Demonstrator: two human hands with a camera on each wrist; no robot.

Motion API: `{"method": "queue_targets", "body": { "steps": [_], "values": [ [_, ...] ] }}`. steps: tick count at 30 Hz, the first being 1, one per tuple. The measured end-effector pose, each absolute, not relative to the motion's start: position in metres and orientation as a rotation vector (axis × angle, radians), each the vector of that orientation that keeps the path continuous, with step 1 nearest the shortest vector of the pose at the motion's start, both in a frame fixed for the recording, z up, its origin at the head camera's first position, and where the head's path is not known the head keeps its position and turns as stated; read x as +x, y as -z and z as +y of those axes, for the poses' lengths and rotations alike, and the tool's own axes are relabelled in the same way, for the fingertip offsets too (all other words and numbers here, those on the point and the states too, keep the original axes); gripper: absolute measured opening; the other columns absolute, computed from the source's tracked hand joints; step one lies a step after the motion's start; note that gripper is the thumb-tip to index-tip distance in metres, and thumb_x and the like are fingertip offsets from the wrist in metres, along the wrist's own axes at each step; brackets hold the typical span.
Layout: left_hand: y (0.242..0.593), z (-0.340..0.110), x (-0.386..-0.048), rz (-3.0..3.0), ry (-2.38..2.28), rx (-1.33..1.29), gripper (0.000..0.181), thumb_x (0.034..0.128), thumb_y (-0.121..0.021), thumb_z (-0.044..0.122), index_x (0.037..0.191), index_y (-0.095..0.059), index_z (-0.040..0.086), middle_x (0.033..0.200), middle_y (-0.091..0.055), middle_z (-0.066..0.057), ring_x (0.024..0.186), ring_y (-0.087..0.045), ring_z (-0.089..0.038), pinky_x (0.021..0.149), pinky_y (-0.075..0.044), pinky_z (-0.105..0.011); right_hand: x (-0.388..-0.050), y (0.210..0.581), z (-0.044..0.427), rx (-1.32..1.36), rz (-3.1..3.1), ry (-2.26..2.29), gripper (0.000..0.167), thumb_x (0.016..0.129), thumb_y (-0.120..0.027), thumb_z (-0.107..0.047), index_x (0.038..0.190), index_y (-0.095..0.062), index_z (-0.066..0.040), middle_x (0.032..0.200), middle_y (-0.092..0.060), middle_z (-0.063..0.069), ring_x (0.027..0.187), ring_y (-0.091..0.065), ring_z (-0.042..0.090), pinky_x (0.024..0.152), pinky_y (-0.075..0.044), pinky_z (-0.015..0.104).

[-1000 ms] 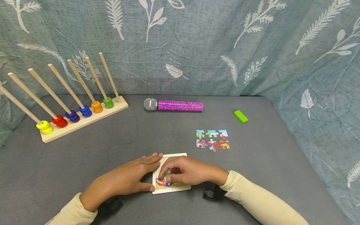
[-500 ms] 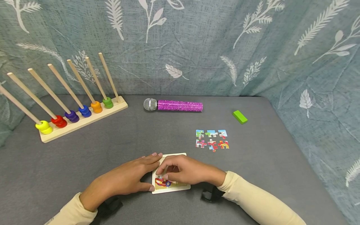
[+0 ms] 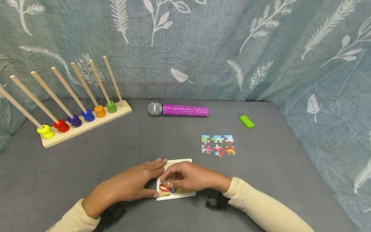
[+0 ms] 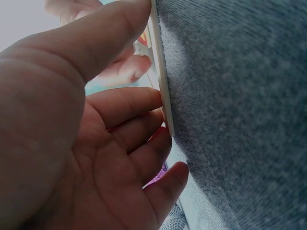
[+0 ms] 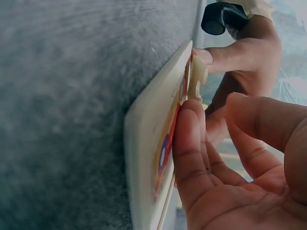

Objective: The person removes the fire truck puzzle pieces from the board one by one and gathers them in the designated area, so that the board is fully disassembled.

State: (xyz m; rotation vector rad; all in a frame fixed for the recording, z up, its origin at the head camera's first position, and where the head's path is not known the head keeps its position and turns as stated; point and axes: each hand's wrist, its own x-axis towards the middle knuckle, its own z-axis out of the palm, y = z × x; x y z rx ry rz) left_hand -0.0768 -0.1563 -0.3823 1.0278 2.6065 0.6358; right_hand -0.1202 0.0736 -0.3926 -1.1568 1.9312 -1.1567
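In the head view a pale wooden puzzle tray (image 3: pixel 179 197) lies on the table before me. Several picture pieces fill its near row. My left hand (image 3: pixel 130 182) spans the tray's left side, fingertips near the far corner and thumb at the near one. Above the tray's middle arches my right hand (image 3: pixel 192 177), fingers bent, thumb and index apart. Its fingertips touch a puzzle piece (image 5: pixel 195 79), which stands tilted out of the tray in the right wrist view. The thumb looks clear of that piece there. My right hand hides part of the tray.
Two rows of loose puzzle pieces (image 3: pixel 218 139) lie to the right. A green block (image 3: pixel 246 122) is beyond them. At the back rests a glittery purple microphone (image 3: pixel 185 110). A wooden peg stand (image 3: pixel 87 124) with coloured rings occupies the left.
The puzzle piece at the tray's near left has tipped up, and a light gap shows beside it. My right hand has shifted slightly left. The left hand stays in place.
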Motion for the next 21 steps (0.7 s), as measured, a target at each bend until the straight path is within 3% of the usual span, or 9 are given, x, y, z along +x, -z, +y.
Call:
{"method": "queue_targets", "body": {
  "steps": [17, 21],
  "values": [
    [0.3830, -0.1562, -0.0776, 2.600, -0.670, 1.048, 0.078, 0.0844, -0.075, 0.038, 0.144, -0.044, -0.001, 0.151, -0.037, -0.016, 0.138, -0.035, -0.035, 0.107, -0.032, -0.053, -0.1198, 0.3949, 0.0694, -1.139, 1.971, 1.169, 0.020, 0.084, -0.063, 0.012, 0.098, -0.069, -0.001, 0.094, -0.064, -0.001, 0.078, -0.055, -0.002, 0.071, -0.051, 0.019],
    [0.3827, -0.1562, -0.0774, 2.595, -0.665, 1.029, 0.078, 0.0844, -0.076, 0.036, 0.145, -0.043, -0.001, 0.151, -0.037, -0.015, 0.138, -0.034, -0.034, 0.107, -0.032, -0.052, -0.1193, 0.3939, 0.0691, -1.119, 1.985, 1.156, 0.021, 0.081, -0.064, 0.012, 0.097, -0.069, 0.000, 0.089, -0.064, -0.002, 0.072, -0.054, -0.003, 0.065, -0.049, 0.017]
  ]
}}
